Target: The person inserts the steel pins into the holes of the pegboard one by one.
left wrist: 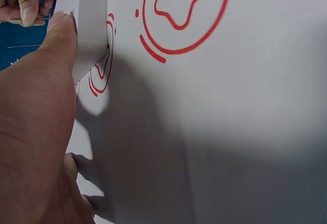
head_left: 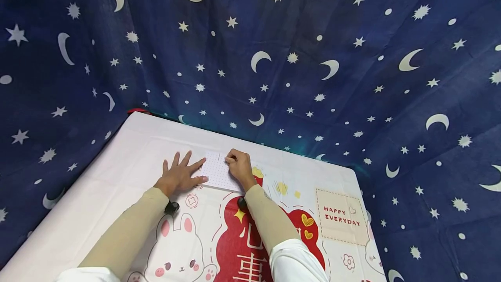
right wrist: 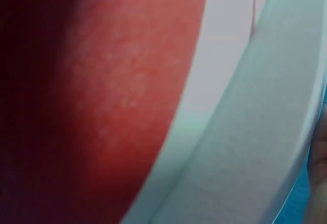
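Note:
A white block with a dotted grid on its top [head_left: 218, 173] lies near the table's far side. My left hand [head_left: 181, 177] is spread flat at its left, thumb and index fingertip touching its edge. In the left wrist view, the left thumb [left wrist: 60, 35] rests on the block's rim. Over the block's right part, my right hand [head_left: 239, 166] pinches a thin needle [left wrist: 31, 19] between thumb and fingertips. Another needle [left wrist: 23, 46] sticks out from the block's top. The right wrist view shows the block's pale side [right wrist: 260, 117] and a sliver of hand [right wrist: 318, 155].
A printed white cloth [head_left: 156, 160] with a rabbit drawing [head_left: 180, 251] and a large red shape [head_left: 238, 229] covers the table. A dark blue curtain [head_left: 235, 95] with moons and stars hangs behind and along the sides. Dark wrist cameras sit under both wrists.

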Motion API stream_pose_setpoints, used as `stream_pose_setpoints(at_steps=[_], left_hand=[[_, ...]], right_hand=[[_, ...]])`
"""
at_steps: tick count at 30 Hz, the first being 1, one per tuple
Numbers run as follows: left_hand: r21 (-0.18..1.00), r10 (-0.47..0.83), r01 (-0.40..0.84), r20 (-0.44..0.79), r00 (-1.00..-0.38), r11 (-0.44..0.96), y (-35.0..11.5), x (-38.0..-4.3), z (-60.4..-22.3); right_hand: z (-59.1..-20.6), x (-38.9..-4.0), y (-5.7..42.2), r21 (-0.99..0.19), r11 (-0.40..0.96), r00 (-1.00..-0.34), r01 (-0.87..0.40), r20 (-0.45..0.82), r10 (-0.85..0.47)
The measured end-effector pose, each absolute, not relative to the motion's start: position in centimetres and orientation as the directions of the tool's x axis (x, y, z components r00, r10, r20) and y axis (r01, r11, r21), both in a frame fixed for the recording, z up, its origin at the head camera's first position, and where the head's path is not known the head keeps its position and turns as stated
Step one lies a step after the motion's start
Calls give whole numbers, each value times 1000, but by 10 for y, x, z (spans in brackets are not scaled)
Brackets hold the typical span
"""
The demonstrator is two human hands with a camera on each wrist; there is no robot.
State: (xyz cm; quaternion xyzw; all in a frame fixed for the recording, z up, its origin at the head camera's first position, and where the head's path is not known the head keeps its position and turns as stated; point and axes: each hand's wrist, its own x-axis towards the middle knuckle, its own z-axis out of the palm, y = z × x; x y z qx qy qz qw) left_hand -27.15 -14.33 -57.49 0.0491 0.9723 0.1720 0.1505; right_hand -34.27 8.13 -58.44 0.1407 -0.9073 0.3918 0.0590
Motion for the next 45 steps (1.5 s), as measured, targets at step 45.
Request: stream_pose_setpoints(at_steps=[45], left_hand=[[367,154,35,-301,-941,930,-144,-272,-573]], right_hand=[[-585,-346,81,-714,646,-962,-270,166,-217]])
